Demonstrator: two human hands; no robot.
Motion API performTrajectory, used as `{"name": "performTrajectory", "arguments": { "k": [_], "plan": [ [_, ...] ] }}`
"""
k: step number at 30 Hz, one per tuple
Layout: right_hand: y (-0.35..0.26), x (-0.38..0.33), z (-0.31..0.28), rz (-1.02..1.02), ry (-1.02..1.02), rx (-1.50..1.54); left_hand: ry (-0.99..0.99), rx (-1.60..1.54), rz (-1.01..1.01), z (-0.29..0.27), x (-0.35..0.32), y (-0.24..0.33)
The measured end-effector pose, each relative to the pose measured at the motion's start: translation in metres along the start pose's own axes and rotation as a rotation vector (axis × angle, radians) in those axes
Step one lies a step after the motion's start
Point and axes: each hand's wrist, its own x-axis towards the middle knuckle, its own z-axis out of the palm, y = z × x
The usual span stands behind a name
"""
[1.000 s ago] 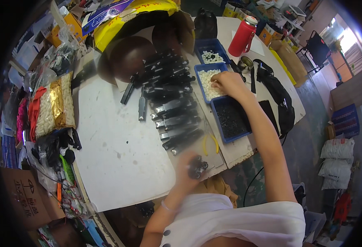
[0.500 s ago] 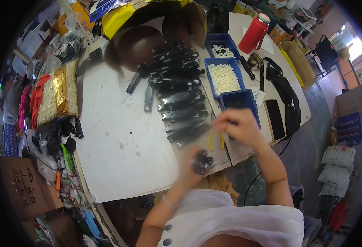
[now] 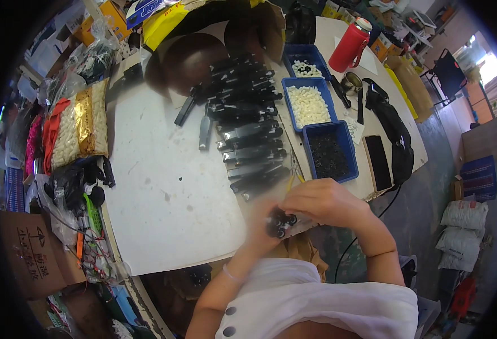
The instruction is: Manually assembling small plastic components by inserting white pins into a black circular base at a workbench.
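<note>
Table (image 3: 163, 226) is carrying everything; its near edge is running by the hands, so a dropped part could be rolling onto the floor (image 3: 415, 212). Row of dark elongated parts (image 3: 251, 134) is lying across the middle, overlapping; a knock could be scattering the near end. Blue tray with white pieces (image 3: 331, 100) and blue tray with black pieces (image 3: 354, 151) are sitting adjacent; careless drops could be mixing contents. Left hand (image 3: 258, 227) is wrapping closed around the dark bundle (image 3: 283, 225), blurred. Right hand (image 3: 328, 203) is bending in, fingers curled, tips touching or nearly touching it; can't tell whether they're pinching anything. Yellow-handled pliers (image 3: 290, 182) are lying just beyond, partly hidden; the right hand could be snagging them. Bundle is showing round ends beside the table edge; a loosening grip could be letting parts slip, and fingers blocking sight could be causing misplacement.
</note>
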Motion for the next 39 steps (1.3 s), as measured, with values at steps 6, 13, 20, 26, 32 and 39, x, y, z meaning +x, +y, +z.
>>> {"name": "performTrajectory", "arguments": {
  "k": [6,13,20,26,32,39],
  "plan": [
    [-0.027,0.010,-0.008,-0.010,-0.280,-0.477,-0.002,0.083,0.048,-0.001,-0.003,-0.006],
    [-0.035,0.029,-0.008,0.119,-0.470,-0.436,0.026,-0.022,-0.013,0.003,-0.006,-0.003],
    [0.134,0.026,-0.048,0.602,0.017,-0.618,0.015,0.124,0.029,0.004,-0.003,-0.006],
    [0.178,0.030,-0.035,0.673,-0.045,-0.433,0.021,0.080,-0.044,0.003,-0.008,-0.012],
    [0.163,0.026,-0.040,0.641,0.297,-0.320,0.019,0.085,-0.038,0.001,-0.009,-0.014],
    [0.067,0.015,-0.029,0.666,0.459,0.515,0.024,0.079,-0.009,0.001,-0.009,-0.017]
  ]
}}
